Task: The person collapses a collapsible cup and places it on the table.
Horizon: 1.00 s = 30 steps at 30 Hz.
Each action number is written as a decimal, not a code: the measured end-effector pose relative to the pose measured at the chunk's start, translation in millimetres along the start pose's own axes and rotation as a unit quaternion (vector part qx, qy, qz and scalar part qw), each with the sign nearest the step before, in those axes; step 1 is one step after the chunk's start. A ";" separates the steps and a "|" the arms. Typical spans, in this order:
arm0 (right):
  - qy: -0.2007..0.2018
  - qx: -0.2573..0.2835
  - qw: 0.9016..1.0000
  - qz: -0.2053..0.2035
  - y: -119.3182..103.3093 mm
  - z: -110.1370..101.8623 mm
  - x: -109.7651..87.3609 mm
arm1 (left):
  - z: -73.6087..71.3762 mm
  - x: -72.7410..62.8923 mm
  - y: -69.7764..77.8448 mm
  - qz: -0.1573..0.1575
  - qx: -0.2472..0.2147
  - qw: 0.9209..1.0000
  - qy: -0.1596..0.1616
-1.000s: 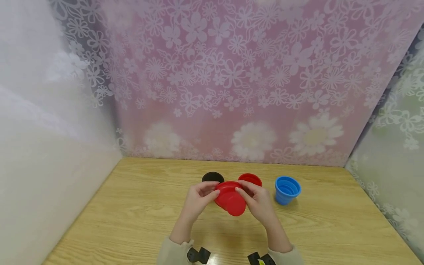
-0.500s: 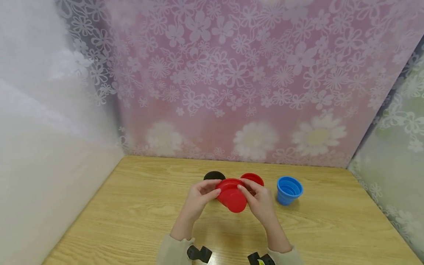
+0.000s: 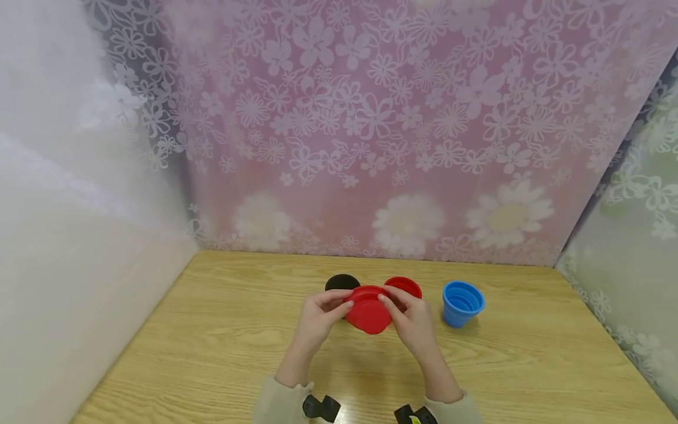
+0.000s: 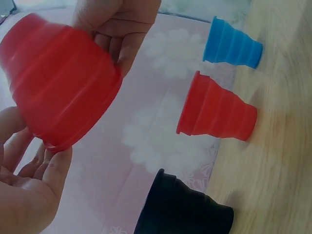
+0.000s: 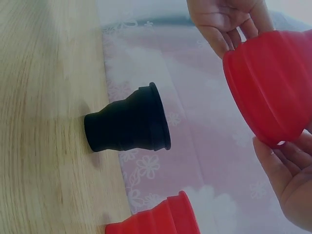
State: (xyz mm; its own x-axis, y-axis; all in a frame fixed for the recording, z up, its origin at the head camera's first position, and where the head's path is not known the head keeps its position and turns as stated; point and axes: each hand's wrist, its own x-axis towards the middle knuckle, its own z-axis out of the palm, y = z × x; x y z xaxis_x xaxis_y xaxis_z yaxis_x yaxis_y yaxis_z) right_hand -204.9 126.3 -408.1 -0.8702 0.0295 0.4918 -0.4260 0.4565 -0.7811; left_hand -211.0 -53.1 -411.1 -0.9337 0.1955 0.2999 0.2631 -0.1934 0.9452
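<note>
Cup [image 3: 369, 315], red, at lower centre, pinched by left hand [image 3: 313, 322] and right hand [image 3: 415, 323]. Left to right stand black cup [image 3: 342, 282], second red cup [image 3: 404, 286], blue cup [image 3: 462, 305].

The head camera looks from above, forward and down, widely over the counter [image 3: 222, 341] and the flowered backdrop [image 3: 339, 129]. Both wrist cameras face this backdrop from lower, very near to the held red cup [image 4: 63, 83]. Their views are turned sideways: the counter stands at right in the left wrist view, at left in the other. All three share the black cup [image 5: 127, 122].
</note>
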 end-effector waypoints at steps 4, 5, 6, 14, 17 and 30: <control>-0.017 0.005 1.000 0.023 -0.7 0.8 0.5 | 4.2 -1.1 5.1 0.031 0.041 0.999 0.016; -0.022 0.008 0.999 0.029 -1.4 0.7 0.6 | 5.2 -1.5 7.1 0.040 0.053 0.998 0.020; -0.028 0.013 0.999 0.036 -2.2 0.5 0.7 | 6.5 -2.3 9.9 0.048 0.063 0.997 0.024; -0.125 0.148 0.977 0.084 -6.1 -5.0 -0.2 | 11.9 -5.6 23.8 0.023 0.074 0.993 0.086; -0.174 0.195 0.962 0.074 -6.1 -6.6 -0.7 | 11.7 -6.0 25.2 0.017 0.079 0.991 0.109; -0.235 0.293 0.926 0.031 -0.4 -5.9 0.6 | 5.2 -1.2 6.2 0.067 0.067 0.987 0.127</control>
State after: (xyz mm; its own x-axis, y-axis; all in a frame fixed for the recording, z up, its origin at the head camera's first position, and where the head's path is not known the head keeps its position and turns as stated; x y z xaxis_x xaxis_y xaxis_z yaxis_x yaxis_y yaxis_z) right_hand -203.7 131.3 -405.3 -0.8503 -0.4137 0.3254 -0.3139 -0.0975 -0.9444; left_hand -207.0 -49.5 -404.9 -0.9149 -0.0729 0.3970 0.4018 -0.0699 0.9131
